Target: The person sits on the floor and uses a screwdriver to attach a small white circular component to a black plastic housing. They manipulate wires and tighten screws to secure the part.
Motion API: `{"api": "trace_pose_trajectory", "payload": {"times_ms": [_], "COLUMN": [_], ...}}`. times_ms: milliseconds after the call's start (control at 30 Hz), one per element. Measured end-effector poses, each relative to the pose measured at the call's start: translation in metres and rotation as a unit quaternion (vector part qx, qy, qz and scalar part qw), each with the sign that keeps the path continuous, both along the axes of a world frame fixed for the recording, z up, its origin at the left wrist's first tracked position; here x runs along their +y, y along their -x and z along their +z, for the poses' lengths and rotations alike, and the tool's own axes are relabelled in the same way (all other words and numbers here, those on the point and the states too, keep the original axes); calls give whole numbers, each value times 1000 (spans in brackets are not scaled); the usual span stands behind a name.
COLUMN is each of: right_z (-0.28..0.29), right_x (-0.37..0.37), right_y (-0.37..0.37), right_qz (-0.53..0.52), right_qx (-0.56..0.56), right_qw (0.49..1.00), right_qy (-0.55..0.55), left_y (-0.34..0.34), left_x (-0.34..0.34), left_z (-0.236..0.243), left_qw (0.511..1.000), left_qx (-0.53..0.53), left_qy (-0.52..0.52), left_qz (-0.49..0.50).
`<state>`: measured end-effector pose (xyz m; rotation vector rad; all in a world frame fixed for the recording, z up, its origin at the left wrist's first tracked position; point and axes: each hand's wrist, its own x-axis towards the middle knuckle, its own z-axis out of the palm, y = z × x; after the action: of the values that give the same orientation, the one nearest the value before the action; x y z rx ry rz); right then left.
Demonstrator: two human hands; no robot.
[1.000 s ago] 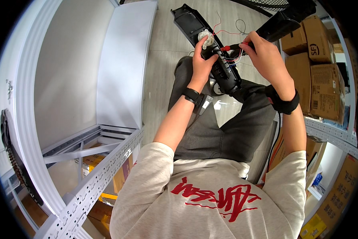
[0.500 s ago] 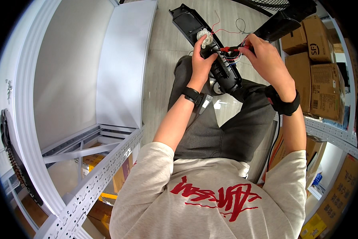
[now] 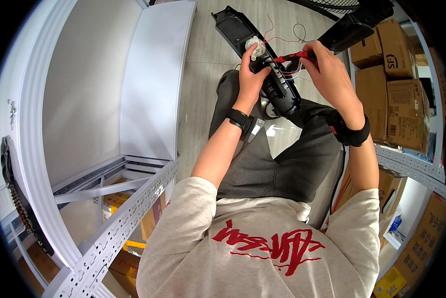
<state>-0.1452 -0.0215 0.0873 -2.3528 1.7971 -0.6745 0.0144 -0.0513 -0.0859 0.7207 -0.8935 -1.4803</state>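
Note:
A long black plastic housing [image 3: 284, 102] lies slantwise over my lap, its open side showing ribs and wires. A round whitish, translucent part [image 3: 255, 46] sits on it. My left hand [image 3: 253, 77] is closed around the housing, with a fingertip against the round part and the thumb across the open side. In my right hand [image 3: 328, 69] is a red and black screwdriver [image 3: 288, 57], held near level with its shaft pointing left into the housing. The tip is too small to make out. Thin red, white and dark wires [image 3: 293, 74] hang below the screwdriver.
Another long black piece [image 3: 349, 32] stands beyond my right hand, near a black mesh object [image 3: 332, 5]. Stacked cardboard boxes [image 3: 407, 107] fill the shelf on the right. A white metal shelf frame [image 3: 118, 218] runs along the left.
My right hand and wrist have shifted slightly left. The screwdriver's handle has come up and shows more between the fingers. My left hand and the housing have hardly moved.

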Motion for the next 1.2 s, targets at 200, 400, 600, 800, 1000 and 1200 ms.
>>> {"api": "trace_pose_trajectory", "payload": {"times_ms": [200,400,600,800,1000,1200], "right_z": [-6,-6,-6,-4,12,8], "right_x": [-2,-3,0,1,1,-14], "right_y": [5,4,5,7,2,-14], "right_qz": [10,-21,-13,-26,-24,-19], "right_qx": [55,48,2,56,-35,-123], "right_qw": [998,999,1000,998,998,984], "right_qy": [17,-12,6,-13,40,126], "left_y": [-1,0,1,1,1,0], "left_x": [3,0,-1,0,0,0], "left_z": [8,0,-2,1,-2,-4], "left_qw": [1000,999,1000,1000,1000,999], "left_qx": [-13,-33,-2,-16,-13,-30], "left_qy": [0,7,-7,10,0,-6], "left_qz": [-5,3,2,1,5,10]}}
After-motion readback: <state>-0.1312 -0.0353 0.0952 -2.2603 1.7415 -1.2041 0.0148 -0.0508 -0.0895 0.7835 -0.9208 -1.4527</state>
